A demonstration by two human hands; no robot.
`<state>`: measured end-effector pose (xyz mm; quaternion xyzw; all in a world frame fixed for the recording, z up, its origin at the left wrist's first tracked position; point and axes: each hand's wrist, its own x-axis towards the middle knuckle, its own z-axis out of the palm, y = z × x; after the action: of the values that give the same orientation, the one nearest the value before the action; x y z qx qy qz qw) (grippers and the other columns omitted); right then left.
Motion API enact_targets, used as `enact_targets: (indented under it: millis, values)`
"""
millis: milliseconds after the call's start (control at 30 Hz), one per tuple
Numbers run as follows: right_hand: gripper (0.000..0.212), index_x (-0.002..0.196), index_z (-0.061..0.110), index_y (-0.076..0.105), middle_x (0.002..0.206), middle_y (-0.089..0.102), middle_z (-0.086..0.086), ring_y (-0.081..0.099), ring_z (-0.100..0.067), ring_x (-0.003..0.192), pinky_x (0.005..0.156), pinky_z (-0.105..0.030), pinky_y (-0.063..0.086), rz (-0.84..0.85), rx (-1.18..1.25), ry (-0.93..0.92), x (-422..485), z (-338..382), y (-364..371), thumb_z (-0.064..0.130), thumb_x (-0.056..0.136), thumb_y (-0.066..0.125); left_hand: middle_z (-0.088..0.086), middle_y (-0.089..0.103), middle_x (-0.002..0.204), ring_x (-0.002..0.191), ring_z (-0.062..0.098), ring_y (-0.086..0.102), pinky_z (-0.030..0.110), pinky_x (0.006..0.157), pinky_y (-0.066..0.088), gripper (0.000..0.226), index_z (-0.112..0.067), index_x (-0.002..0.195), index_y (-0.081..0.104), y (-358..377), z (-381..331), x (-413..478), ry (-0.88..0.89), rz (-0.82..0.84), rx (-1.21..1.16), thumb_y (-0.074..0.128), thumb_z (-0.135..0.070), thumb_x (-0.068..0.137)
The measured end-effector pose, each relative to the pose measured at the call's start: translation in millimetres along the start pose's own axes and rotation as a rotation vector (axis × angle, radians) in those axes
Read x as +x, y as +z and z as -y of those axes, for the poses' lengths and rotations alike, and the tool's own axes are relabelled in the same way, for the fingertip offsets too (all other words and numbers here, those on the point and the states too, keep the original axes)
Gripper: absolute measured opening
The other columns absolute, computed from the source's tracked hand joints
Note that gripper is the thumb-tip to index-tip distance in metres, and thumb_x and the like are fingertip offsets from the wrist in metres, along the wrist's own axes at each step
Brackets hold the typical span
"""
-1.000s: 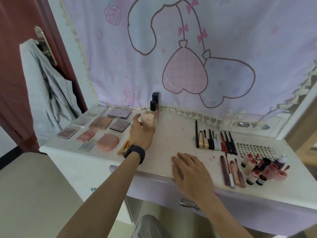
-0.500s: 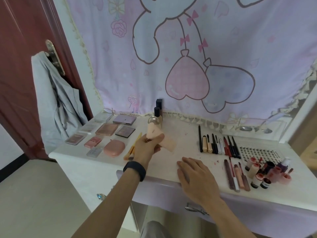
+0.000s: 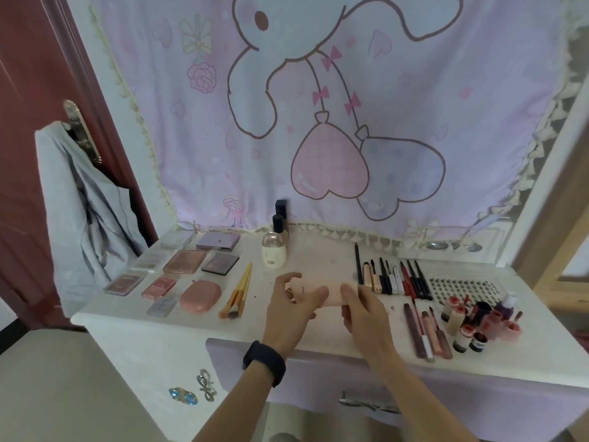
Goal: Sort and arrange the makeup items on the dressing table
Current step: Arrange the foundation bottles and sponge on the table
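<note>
Right hand (image 3: 366, 314) risen, fingers pinching peach tube (image 3: 333, 293), left hand (image 3: 287, 314) gripping other end

Eight flat rectangular palettes (image 3: 185, 261) lie on the tabletop (image 3: 318, 260), along with one pink oval compact (image 3: 200, 295). One bunch of makeup brushes (image 3: 236, 293) holds about three, though the handles overlap too much for a sure count. Three bottles (image 3: 273, 252) stand at the back. The upper row of pencils (image 3: 392, 277) numbers roughly a dozen, and the lower row of liners (image 3: 427, 330) has four or five. The small pots (image 3: 471, 320) come to about nine, crowded together. There is one lash sheet (image 3: 462, 287). Two hands, the left hand (image 3: 287, 311) and the right hand (image 3: 363, 311), hold one peach pad (image 3: 331, 291).
</note>
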<state>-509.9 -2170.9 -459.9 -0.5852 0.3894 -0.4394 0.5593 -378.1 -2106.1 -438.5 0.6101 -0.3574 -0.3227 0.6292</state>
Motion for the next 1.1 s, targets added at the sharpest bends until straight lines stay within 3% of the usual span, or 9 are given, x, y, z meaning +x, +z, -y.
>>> enact_targets:
  millis: [100, 233, 400, 500, 633, 733, 867, 1000, 1100]
  values:
    - [0.027, 0.081, 0.008, 0.060, 0.058, 0.051, -0.003, 0.043, -0.012, 0.047, 0.043, -0.022, 0.036, 0.001, 0.119, 0.075, 14, 4, -4, 0.024, 0.101, 0.055, -0.024, 0.034, 0.138, 0.119, -0.012, 0.039, 0.007, 0.091, 0.041, 0.076, -0.051, 0.135, 0.038, -2, 11, 6, 0.324, 0.068, 0.466, 0.078, -0.055, 0.071]
    - [0.028, 0.079, 0.007, 0.062, 0.058, 0.055, -0.006, 0.048, -0.015, 0.045, 0.042, -0.025, 0.038, 0.005, 0.112, 0.121, 24, -1, -8, 0.024, 0.100, 0.054, -0.040, 0.031, 0.130, 0.123, -0.006, 0.031, 0.013, 0.099, 0.034, 0.050, -0.053, 0.125, 0.052, 2, 18, 23, 0.505, 0.130, 0.780, 0.070, -0.059, 0.079]
    - [0.029, 0.067, 0.028, 0.058, 0.056, 0.050, 0.003, 0.044, -0.011, 0.048, 0.047, -0.026, 0.038, 0.019, 0.085, 0.044, 22, -8, -13, 0.052, 0.084, 0.059, -0.033, 0.064, 0.105, 0.106, -0.009, 0.053, 0.004, 0.084, 0.039, 0.029, -0.058, 0.104, 0.065, 7, 23, 32, 0.335, 0.127, 0.559, 0.064, -0.069, 0.077]
    - [0.028, 0.072, 0.032, 0.056, 0.058, 0.051, 0.008, 0.043, -0.008, 0.051, 0.052, -0.029, 0.037, 0.046, -0.074, -0.029, 22, -13, -7, 0.051, 0.092, 0.056, -0.024, 0.072, 0.093, 0.089, -0.004, 0.065, 0.010, 0.075, 0.047, 0.026, -0.042, 0.094, 0.073, 2, 23, 33, 0.235, 0.127, 0.371, 0.066, -0.063, 0.079]
    - [0.018, 0.093, 0.033, 0.058, 0.075, 0.062, -0.005, 0.048, -0.006, 0.053, 0.050, -0.024, 0.041, 0.071, -0.231, -0.137, 17, -17, -2, 0.047, 0.101, 0.050, 0.000, 0.074, 0.073, 0.065, 0.003, 0.065, 0.012, 0.061, 0.044, 0.047, -0.017, 0.087, 0.074, -8, 19, 39, 0.065, 0.088, 0.206, 0.068, -0.063, 0.079]
    - [0.008, 0.102, 0.040, 0.061, 0.076, 0.062, -0.004, 0.051, -0.009, 0.055, 0.051, -0.026, 0.043, 0.083, -0.174, -0.132, 14, -15, -7, 0.045, 0.100, 0.054, 0.003, 0.073, 0.066, 0.060, 0.006, 0.064, 0.019, 0.065, 0.043, 0.049, -0.013, 0.083, 0.073, -4, 19, 39, 0.014, 0.065, 0.215, 0.063, -0.061, 0.080]
    - [0.026, 0.101, 0.039, 0.067, 0.084, 0.065, 0.005, 0.059, -0.012, 0.055, 0.055, -0.021, 0.048, 0.097, -0.067, -0.095, 10, -7, -11, 0.059, 0.094, 0.052, 0.003, 0.072, 0.063, 0.058, 0.005, 0.063, 0.023, 0.066, 0.042, 0.048, -0.013, 0.077, 0.073, -3, 21, 38, 0.002, 0.035, 0.224, 0.065, -0.061, 0.079]
    - [0.010, 0.101, 0.034, 0.067, 0.093, 0.066, 0.004, 0.068, -0.017, 0.061, 0.062, -0.025, 0.055, 0.045, 0.005, -0.064, 11, -8, -10, 0.034, 0.101, 0.057, 0.003, 0.071, 0.062, 0.057, 0.003, 0.062, 0.024, 0.067, 0.041, 0.049, -0.014, 0.076, 0.073, -3, 24, 37, 0.002, 0.026, 0.247, 0.067, -0.062, 0.082]
    - [0.021, 0.119, 0.032, 0.063, 0.102, 0.066, -0.001, 0.071, -0.019, 0.071, 0.072, -0.030, 0.059, 0.035, 0.053, -0.057, 11, -12, -14, 0.022, 0.101, 0.060, 0.003, 0.071, 0.061, 0.055, 0.002, 0.061, 0.025, 0.067, 0.040, 0.050, -0.015, 0.074, 0.073, -2, 24, 35, -0.006, 0.002, 0.234, 0.065, -0.064, 0.079]
